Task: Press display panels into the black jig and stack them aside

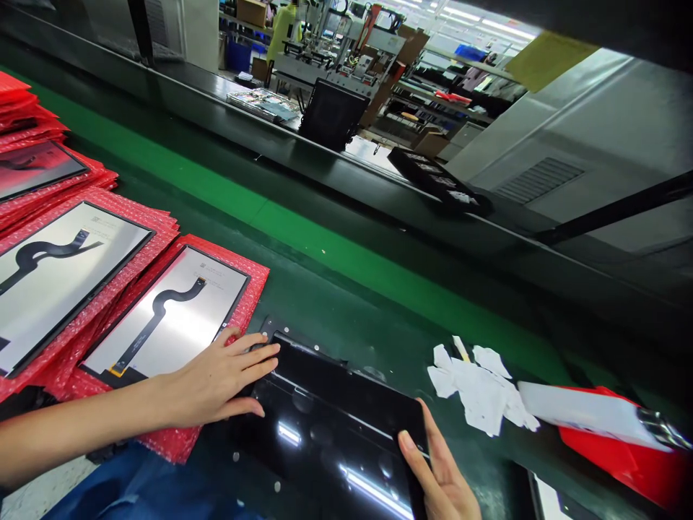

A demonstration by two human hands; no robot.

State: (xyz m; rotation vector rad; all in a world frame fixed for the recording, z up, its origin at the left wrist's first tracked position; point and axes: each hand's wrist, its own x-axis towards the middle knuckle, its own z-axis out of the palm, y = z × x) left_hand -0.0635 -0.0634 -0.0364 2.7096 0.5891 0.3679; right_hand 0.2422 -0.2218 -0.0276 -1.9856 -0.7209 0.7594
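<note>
A glossy black rectangular panel (346, 422) lies by the near edge of the dark green bench (319, 296). The right hand (441, 473) grips its right side; the left hand (224, 375), fingers extended, seemingly touches its left end.

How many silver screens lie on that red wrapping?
3: one screen beside the left hand, a second to its left, a third behind, at the left edge. More may be hidden beneath.
</note>
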